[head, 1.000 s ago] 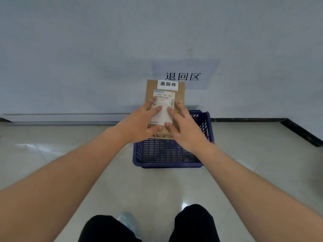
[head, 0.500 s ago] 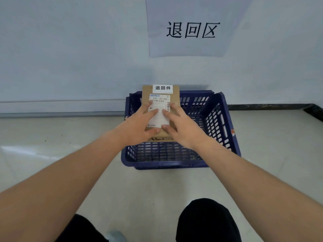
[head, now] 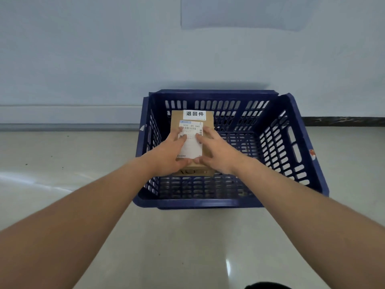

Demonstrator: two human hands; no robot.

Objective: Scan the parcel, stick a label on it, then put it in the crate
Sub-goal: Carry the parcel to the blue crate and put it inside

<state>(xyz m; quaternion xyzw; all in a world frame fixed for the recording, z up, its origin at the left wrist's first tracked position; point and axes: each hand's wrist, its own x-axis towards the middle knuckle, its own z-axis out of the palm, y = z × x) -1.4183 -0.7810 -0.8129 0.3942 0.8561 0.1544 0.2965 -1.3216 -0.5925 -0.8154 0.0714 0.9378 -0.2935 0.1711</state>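
Observation:
A small brown cardboard parcel (head: 208, 122) carries a white shipping slip and, at its far end, a white label (head: 194, 114) with black characters. I hold it flat inside the left half of a dark blue slatted crate (head: 291, 147) that stands on the floor. My left hand (head: 168, 154) grips its left side, fingers on the slip. My right hand (head: 216, 151) grips its right side. The parcel's near end is hidden under my hands, and I cannot tell whether it touches the crate's bottom.
The crate stands against a pale blue wall with a grey skirting (head: 68, 115). The lower edge of a paper sheet (head: 245, 19) hangs on the wall above. Glossy pale floor tiles (head: 187, 247) surround the crate; a dark bit of clothing (head: 268, 285) shows at the bottom edge.
The view has come closer and tilted down onto the crate. Both hands have lowered the parcel from above the crate's rim down inside its walls.

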